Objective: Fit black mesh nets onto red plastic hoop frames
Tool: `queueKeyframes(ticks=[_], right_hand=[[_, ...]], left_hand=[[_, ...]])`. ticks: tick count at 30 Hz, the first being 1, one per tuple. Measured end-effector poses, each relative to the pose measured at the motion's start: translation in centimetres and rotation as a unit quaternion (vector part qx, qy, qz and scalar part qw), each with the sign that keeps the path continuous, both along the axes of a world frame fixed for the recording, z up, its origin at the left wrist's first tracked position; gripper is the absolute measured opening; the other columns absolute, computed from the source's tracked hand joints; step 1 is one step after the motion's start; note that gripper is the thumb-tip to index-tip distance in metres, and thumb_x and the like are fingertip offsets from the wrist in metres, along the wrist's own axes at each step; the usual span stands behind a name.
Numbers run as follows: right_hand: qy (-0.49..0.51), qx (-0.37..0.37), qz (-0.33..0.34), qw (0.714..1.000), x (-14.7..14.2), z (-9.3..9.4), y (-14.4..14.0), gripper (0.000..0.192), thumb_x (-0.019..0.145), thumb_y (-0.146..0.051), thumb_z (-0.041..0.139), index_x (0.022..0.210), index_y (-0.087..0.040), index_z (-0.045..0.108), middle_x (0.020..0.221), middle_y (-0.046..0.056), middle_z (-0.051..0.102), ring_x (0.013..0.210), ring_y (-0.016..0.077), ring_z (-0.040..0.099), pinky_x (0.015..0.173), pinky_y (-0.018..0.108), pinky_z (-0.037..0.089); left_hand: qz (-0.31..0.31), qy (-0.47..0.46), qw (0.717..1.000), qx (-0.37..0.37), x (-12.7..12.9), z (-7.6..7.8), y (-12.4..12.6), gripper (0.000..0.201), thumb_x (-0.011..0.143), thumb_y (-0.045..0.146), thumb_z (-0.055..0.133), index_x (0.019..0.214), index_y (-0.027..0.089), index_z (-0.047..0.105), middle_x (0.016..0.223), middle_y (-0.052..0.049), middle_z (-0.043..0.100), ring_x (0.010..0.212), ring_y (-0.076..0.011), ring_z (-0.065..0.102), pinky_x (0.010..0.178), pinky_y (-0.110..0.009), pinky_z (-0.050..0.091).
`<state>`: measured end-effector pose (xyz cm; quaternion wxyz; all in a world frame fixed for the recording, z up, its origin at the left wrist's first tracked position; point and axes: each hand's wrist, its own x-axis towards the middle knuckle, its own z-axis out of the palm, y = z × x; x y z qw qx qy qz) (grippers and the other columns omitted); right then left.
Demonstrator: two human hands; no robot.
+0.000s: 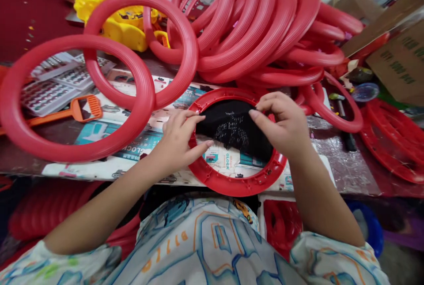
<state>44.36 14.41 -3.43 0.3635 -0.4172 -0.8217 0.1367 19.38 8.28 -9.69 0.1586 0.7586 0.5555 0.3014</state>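
A red plastic ring [236,186] lies in front of me with its ribbed, studded inner side up. Black mesh fabric [228,126] covers the upper part of its opening, and the lower part shows the printed board beneath. At the ring's left side, my left hand [180,139] rests with fingers stretched over the rim and thumb apart, fingertips by the fabric's edge. My right hand [281,121] pinches the fabric's edge between thumb and fingers at the upper right rim. Its curled fingers partly hide the rim there.
Two smooth red rings [132,141] overlap at left, near an orange toy shovel [86,108] and trays of small parts [56,88]. A pile of red rings [258,24] fills the back. Yellow plastic parts [122,33] sit behind; a cardboard box [400,55] stands right.
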Motion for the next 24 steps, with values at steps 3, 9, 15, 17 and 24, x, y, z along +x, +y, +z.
queueKeyframes(ticks=[3,9,15,17,24], right_hand=[[0.108,-0.077,0.018,0.991,0.1,1.4,0.9,0.012,0.086,-0.03,0.069,0.08,-0.023,0.062,0.078,-0.001,0.063,0.069,0.0133,0.054,0.064,0.03,0.044],[0.231,-0.108,0.061,0.965,-0.2,4.7,1.5,0.035,0.079,-0.053,0.079,0.078,-0.024,0.06,0.073,-0.004,0.052,0.062,0.0107,0.045,0.063,0.028,0.042],[0.368,0.006,0.041,0.929,0.1,9.2,2.7,0.024,0.095,-0.015,0.063,0.074,-0.025,0.056,0.079,0.0,0.045,0.073,0.011,0.049,0.083,0.023,0.049],[0.378,-0.004,0.01,0.926,0.3,9.9,3.0,0.033,0.099,-0.008,0.052,0.071,-0.026,0.052,0.079,-0.002,0.046,0.074,0.0085,0.051,0.087,0.022,0.049],[0.367,0.002,-0.051,0.929,1.6,9.1,2.9,0.031,0.099,-0.011,0.053,0.071,-0.025,0.05,0.074,-0.002,0.033,0.067,0.0111,0.04,0.071,0.02,0.044]], left_hand=[[-0.041,-0.008,0.999,-0.005,0.3,1.2,1.8,0.064,0.085,0.052,0.063,0.138,0.018,0.049,0.139,-0.014,0.052,0.133,-0.0294,0.048,0.116,-0.05,0.037],[-0.155,0.024,0.984,-0.08,0.4,2.2,6.1,0.076,0.074,0.048,0.078,0.14,0.02,0.051,0.138,-0.012,0.057,0.131,-0.0323,0.05,0.112,-0.052,0.041],[-0.187,0.055,0.978,-0.073,1.0,1.7,7.9,0.038,0.089,0.045,0.064,0.12,0.022,0.065,0.141,-0.011,0.057,0.133,-0.0273,0.05,0.116,-0.051,0.037],[-0.21,0.084,0.971,-0.073,1.3,1.5,7.4,0.041,0.086,0.048,0.068,0.12,0.024,0.067,0.15,-0.011,0.051,0.142,-0.0304,0.043,0.121,-0.056,0.028],[-0.286,0.197,0.934,-0.08,4.3,-0.3,6.4,0.101,0.077,0.048,0.079,0.159,0.019,0.028,0.168,-0.017,0.021,0.156,-0.038,0.018,0.127,-0.053,0.016]])
